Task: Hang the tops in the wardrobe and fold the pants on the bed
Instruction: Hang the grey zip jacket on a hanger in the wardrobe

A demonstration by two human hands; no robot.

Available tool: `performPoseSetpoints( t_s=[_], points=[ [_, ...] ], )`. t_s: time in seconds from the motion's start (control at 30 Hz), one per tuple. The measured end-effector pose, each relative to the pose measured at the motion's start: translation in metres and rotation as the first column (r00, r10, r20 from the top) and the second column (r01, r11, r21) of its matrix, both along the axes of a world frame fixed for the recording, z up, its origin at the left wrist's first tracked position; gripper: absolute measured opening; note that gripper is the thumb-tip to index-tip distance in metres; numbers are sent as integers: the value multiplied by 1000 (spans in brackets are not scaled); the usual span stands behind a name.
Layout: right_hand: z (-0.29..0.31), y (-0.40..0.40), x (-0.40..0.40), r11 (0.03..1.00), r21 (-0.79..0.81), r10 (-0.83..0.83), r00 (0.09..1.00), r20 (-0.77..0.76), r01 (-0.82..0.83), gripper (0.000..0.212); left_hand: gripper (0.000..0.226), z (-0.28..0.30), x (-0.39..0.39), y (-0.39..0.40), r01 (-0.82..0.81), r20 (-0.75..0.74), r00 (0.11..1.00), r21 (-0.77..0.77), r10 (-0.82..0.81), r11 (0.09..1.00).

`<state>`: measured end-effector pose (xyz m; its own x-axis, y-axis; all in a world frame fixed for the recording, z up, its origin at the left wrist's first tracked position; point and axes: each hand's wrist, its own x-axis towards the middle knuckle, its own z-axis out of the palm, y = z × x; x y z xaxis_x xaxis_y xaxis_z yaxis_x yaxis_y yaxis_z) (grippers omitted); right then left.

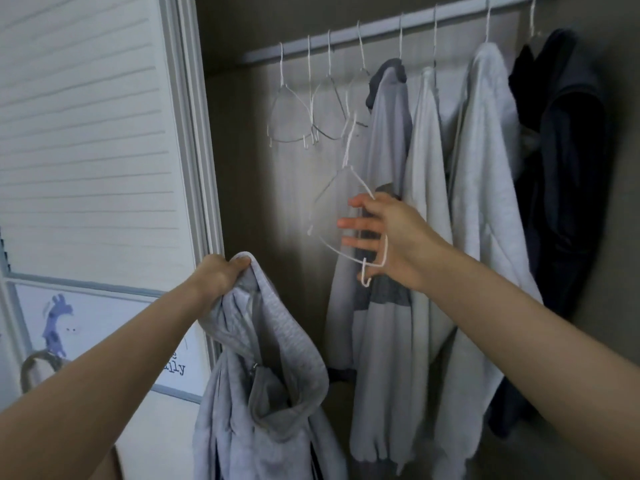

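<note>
My left hand (221, 275) grips a light grey zip hoodie (266, 375) by its upper edge, and the hoodie hangs down in front of the wardrobe. My right hand (388, 237) holds a white wire hanger (341, 188) off the rail, its thumb over the hanger's shoulder and its fingers stretched out behind the wire. The wardrobe rail (381, 27) runs across the top. Several tops hang on it: a grey one with a dark collar (384, 140), two white ones (485, 168) and a dark one (568, 150).
Several bare wire hangers (304, 109) hang at the rail's left end. A white louvred door (86, 133) stands at the left, with a framed picture (86, 327) below it. The wardrobe's back wall shows between the door and the hung tops.
</note>
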<state>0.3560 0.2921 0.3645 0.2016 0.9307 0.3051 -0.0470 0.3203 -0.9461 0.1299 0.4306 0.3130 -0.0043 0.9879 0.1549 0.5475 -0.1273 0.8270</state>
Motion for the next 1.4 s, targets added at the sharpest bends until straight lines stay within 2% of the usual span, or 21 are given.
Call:
performPoseSetpoints(
  t_s=[0.07, 0.17, 0.23, 0.5, 0.63, 0.93, 1.03, 1.17, 1.27, 1.4],
  points=[
    [-12, -19, 8, 993, -39, 103, 987, -124, -109, 21, 63, -4, -1, 1, -8, -2, 1000, -1, 8, 1000],
    [-15, -33, 23, 994, 35, 108, 960, -257, -102, 26, 63, -11, 1, 2, -8, -12, 1000, -18, 8, 1000],
    [-13, -34, 29, 995, 61, 94, 959, -267, -80, 27, 62, -15, 5, 4, 0, -32, 999, -28, -1, 1000],
    [8, -33, 37, 998, 59, -9, 982, -189, 21, 26, 55, -22, 25, 5, 53, -78, 996, 8, -53, 999],
    [17, -31, 35, 986, 127, -92, 987, -133, 109, 25, 51, -22, 22, 7, 70, -82, 994, 44, -66, 997],
    [9, -52, 33, 952, 234, -202, 979, -14, 199, 24, 54, -15, 24, 12, 36, -75, 997, 114, -28, 993],
    [7, -66, 33, 963, 226, -157, 987, 21, 149, 21, 54, -14, 27, 14, 24, -66, 998, 122, -16, 992],
    [-9, -92, 35, 985, 168, -66, 987, 143, 42, 25, 53, -11, 26, 19, 14, -93, 996, 147, -1, 989],
    [-13, -107, 41, 995, 82, 43, 993, 114, -53, 26, 54, -12, 19, 25, -16, -154, 987, 165, 42, 986],
    [-14, -125, 59, 996, 26, 79, 991, 105, -82, 27, 49, -14, 6, 32, -28, -110, 993, 113, 40, 993]
  ],
)
